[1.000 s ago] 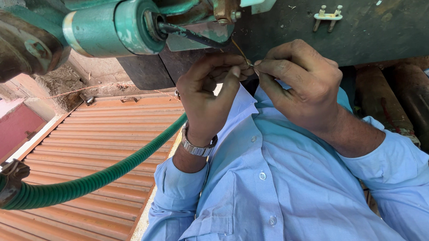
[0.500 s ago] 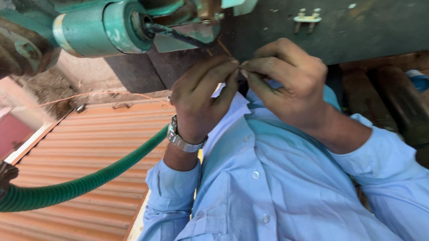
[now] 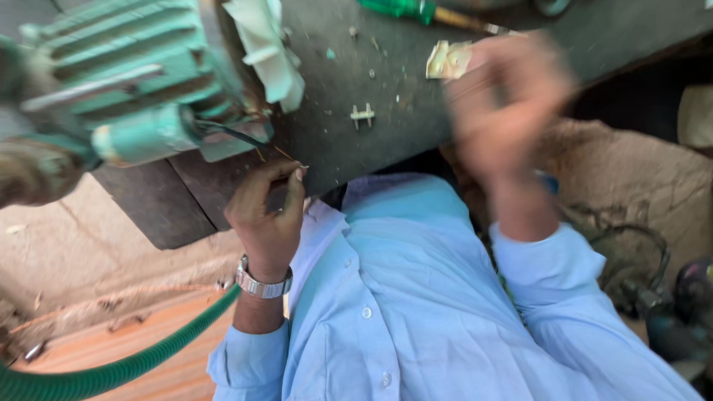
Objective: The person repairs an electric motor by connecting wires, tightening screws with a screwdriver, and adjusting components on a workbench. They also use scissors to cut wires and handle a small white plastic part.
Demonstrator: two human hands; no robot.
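**Left hand pinches wire below the green motor; right hand blurred over the counter**

The left hand [image 3: 269,208] is raised just below the green motor [image 3: 127,90], thumb and forefinger closed in a narrow grip on a thin wire [image 3: 278,154] that runs up toward the motor's underside. The wire sits right at the fingertips [image 3: 295,175], between the hand and the motor's black lead [image 3: 229,132]. A metal wristwatch [image 3: 262,285] circles that wrist.

The right hand [image 3: 505,106] is well to the right of the motor, lifted over the dark counter [image 3: 335,73] and smeared by motion; whether its grip is wide, narrow or holding anything cannot be told. Beyond it, right of the motor, lie a green-handled screwdriver [image 3: 400,4] and a small pale metal piece [image 3: 446,59]. A small white clip [image 3: 361,114] lies on the counter just right of the motor. A green ribbed hose [image 3: 115,371] curves away below the motor
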